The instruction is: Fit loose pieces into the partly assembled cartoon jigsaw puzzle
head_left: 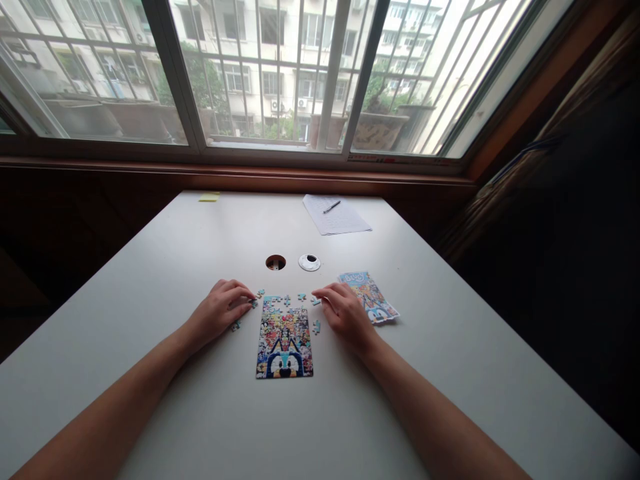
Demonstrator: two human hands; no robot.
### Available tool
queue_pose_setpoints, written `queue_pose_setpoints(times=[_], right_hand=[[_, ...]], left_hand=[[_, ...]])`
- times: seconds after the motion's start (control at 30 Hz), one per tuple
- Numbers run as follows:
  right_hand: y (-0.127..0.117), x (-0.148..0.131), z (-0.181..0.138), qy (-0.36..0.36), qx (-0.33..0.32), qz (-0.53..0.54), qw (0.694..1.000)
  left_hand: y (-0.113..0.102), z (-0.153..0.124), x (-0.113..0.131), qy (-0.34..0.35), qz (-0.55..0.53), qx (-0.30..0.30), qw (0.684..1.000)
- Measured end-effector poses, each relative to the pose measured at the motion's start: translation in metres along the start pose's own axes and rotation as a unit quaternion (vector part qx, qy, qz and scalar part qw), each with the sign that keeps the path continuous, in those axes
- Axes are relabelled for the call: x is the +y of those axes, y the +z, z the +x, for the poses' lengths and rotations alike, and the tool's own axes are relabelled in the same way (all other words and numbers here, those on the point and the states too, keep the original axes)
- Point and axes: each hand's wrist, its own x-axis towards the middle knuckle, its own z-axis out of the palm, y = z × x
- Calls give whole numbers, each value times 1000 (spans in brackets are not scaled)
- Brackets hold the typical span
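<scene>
A nearly filled jigsaw puzzle (285,340) lies flat on the white table, showing a blue cartoon dog's face at its near edge and a crowd of small figures above; its far edge has gaps. At its upper left, my left hand (220,310) has thumb and fingertips closed around a small puzzle piece (255,304). On the opposite side my right hand (345,315) pinches a light-blue puzzle piece (315,301) at its fingertips. Loose pieces lie around the puzzle: one (302,297) beyond its far edge, another (317,327) to the right, and one (236,326) under my left hand.
A printed picture sheet (373,300) lies beside my right hand, partly covered by it. Farther back are a round table hole (275,263), a silver grommet cover (309,263), papers (335,217) with a pen (331,207), and yellow sticky notes (209,197). A barred window stands behind.
</scene>
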Motion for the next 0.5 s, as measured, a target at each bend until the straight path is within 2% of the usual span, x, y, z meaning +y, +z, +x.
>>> queue_pose_setpoints(times=[0.5], right_hand=[[0,-1,-1,-10,2,4,1000]], left_hand=[[0,-1,1,2,2,3,1000]])
